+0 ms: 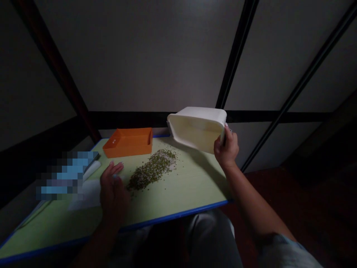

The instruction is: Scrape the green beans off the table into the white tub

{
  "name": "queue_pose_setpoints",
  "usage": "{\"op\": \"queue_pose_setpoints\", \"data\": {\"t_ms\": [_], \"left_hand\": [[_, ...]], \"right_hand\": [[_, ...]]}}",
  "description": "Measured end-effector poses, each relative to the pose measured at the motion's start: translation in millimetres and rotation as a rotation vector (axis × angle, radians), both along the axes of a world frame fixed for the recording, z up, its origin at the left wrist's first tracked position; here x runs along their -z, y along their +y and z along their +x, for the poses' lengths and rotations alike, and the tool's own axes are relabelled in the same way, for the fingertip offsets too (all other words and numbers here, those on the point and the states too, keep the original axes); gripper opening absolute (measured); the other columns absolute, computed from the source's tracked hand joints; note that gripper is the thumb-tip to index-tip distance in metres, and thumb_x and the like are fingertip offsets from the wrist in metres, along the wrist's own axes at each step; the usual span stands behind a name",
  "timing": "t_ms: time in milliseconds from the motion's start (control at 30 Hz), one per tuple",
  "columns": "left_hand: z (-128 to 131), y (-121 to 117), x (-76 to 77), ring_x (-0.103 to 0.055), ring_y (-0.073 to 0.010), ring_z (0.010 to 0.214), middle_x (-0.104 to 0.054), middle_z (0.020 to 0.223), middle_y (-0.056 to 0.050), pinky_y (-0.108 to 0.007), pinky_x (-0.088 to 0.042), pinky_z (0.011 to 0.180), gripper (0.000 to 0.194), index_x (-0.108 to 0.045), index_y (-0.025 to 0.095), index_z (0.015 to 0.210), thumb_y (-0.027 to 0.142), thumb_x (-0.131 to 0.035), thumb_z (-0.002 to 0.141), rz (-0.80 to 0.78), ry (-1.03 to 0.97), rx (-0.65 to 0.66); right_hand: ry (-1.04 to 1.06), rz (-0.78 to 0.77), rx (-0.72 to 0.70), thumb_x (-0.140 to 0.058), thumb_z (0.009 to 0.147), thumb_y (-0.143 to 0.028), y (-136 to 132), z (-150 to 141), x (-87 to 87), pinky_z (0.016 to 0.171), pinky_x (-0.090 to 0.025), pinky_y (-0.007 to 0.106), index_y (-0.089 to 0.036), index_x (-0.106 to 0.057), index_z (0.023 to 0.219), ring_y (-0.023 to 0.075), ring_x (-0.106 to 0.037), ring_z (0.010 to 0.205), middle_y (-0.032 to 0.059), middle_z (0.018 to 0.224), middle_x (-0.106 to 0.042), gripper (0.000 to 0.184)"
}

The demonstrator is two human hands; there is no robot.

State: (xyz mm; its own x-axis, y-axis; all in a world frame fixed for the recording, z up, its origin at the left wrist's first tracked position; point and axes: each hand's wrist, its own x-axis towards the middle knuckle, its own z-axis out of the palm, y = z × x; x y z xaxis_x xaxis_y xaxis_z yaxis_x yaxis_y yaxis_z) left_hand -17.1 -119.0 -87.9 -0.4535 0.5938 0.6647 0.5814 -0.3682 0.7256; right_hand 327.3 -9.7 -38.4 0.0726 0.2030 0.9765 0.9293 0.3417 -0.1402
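**While the right hand (227, 147) grips the white bin (199, 134), the left hand (114, 191) is free beside the grain pile (153, 167)**

As the white bin is tipped on its side, its mouth faces the wearer and shows the pale inner walls. It is at the desk's (192, 186) far right part, with a shadow beneath; whether its lower edge touches the surface cannot be told. Right hand: closed on the right rim, thumb at the mouth, fingers around the outside. A grey clip (170, 129) sits at the bin's left end.

Grain pile: left of the bin, loose on the desk, an elongated heap of green and brown grains mixed with whitish ones; strays lie around it.

Left hand: grasp released, fingers partly spread and bent, just left of the pile's near end. Contact with the desk cannot be told.

Orange tray (128, 150): upright, behind the pile to the left, near the far edge. Left side of desk: white sheet (89, 195), partly behind the left hand; beyond it a pixelated bluish object (69, 173), identity obscured. Blue edging (178, 215) borders the desk. Grey wall panels (153, 56) with dark strips (237, 52) stand behind.
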Motion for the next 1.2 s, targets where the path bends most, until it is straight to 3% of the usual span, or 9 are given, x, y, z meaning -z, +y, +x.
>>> {"op": "queue_pose_setpoints", "data": {"t_ms": [200,400,567,700,900,967,1067,1100,1200], "left_hand": [[0,-8,-6.6,-0.055,-0.0213,0.119,-0.061,0.123,-0.011,-0.046,-0.041,0.107,0.041,-0.051,0.020,0.124,0.040,-0.033,0.093,-0.003,0.022,-0.107],[-6,-6,-21.1,-0.046,-0.0250,0.128,-0.058,0.126,-0.012,-0.052,-0.029,0.115,0.038,-0.063,0.020,0.096,0.043,-0.034,0.091,0.064,0.254,-0.059],[-19,5,-40.8,-0.031,-0.0283,0.141,-0.037,0.150,-0.017,-0.055,-0.020,0.118,0.072,-0.035,0.018,0.141,0.062,-0.040,0.084,0.118,0.345,0.067],[-23,1,-60.2,-0.024,-0.0279,0.145,-0.031,0.156,-0.008,-0.053,-0.014,0.120,0.081,-0.032,0.029,0.144,0.075,-0.035,0.078,0.021,0.365,0.221],[-17,-24,-83.1,-0.028,-0.0306,0.144,-0.024,0.159,-0.003,-0.055,-0.032,0.114,0.080,-0.029,0.035,0.144,0.074,-0.043,0.076,-0.150,0.118,0.404],[-17,-36,-91.2,-0.038,-0.0319,0.138,-0.036,0.154,-0.006,-0.054,-0.041,0.108,0.082,-0.030,0.033,0.144,0.072,-0.046,0.075,-0.206,0.037,0.460],[-19,-51,-107.2,-0.055,-0.0306,0.123,-0.057,0.136,-0.007,-0.054,-0.048,0.101,0.075,-0.033,0.031,0.142,0.058,-0.056,0.077,-0.259,-0.161,0.443],[-19,-54,-113.9,-0.058,-0.0309,0.120,-0.063,0.127,-0.007,-0.055,-0.047,0.101,0.074,-0.039,0.030,0.139,0.047,-0.066,0.072,-0.236,-0.418,0.409],[-21,-59,-137.7,-0.060,-0.0276,0.117,-0.064,0.125,-0.008,-0.054,-0.044,0.105,0.062,-0.043,0.025,0.135,0.030,-0.061,0.076,-0.180,-0.549,0.349]], "right_hand": [[0.094,-0.123,-0.082,-0.047,0.081,-0.022,-6,8,-3.9,0.078,-0.052,0.040,-0.022,-0.043,0.139,0.0249,-0.059,0.093,0.0126,0.104,-0.058,0.058],[0.312,0.016,-0.326,-0.048,0.080,-0.021,-1,27,-19.0,0.108,-0.037,0.051,-0.023,-0.036,0.140,0.0254,-0.043,0.132,0.0120,0.140,-0.045,0.061],[0.370,-0.012,-0.455,-0.054,0.079,-0.024,-8,32,-26.9,0.110,-0.033,0.054,-0.024,-0.042,0.135,0.0252,-0.044,0.131,0.0102,0.138,-0.048,0.057],[0.362,-0.021,-0.541,-0.058,0.081,-0.027,-27,11,-35.8,0.111,-0.032,0.055,-0.028,-0.043,0.135,0.0263,-0.043,0.133,0.0078,0.139,-0.047,0.057],[0.409,-0.142,-0.746,-0.059,0.082,-0.027,-59,-42,-47.8,0.110,-0.036,0.050,-0.032,-0.043,0.136,0.0253,-0.044,0.131,0.0052,0.141,-0.046,0.056],[0.441,-0.222,-0.851,-0.059,0.082,-0.027,-63,-57,-50.4,0.108,-0.039,0.048,-0.032,-0.042,0.136,0.0248,-0.047,0.129,0.0047,0.141,-0.047,0.056],[0.412,-0.349,-0.980,-0.058,0.082,-0.028,-57,-82,-56.9,0.102,-0.046,0.046,-0.031,-0.041,0.135,0.0235,-0.053,0.121,0.0046,0.136,-0.052,0.056],[0.385,-0.390,-0.999,-0.057,0.083,-0.028,-51,-91,-60.6,0.098,-0.048,0.046,-0.030,-0.041,0.136,0.0230,-0.055,0.116,0.0049,0.133,-0.054,0.055],[0.259,-0.495,-0.944,-0.050,0.086,-0.027,-32,-124,-77.9,0.086,-0.053,0.042,-0.024,-0.040,0.135,0.0209,-0.060,0.104,0.0071,0.122,-0.060,0.050]]}}
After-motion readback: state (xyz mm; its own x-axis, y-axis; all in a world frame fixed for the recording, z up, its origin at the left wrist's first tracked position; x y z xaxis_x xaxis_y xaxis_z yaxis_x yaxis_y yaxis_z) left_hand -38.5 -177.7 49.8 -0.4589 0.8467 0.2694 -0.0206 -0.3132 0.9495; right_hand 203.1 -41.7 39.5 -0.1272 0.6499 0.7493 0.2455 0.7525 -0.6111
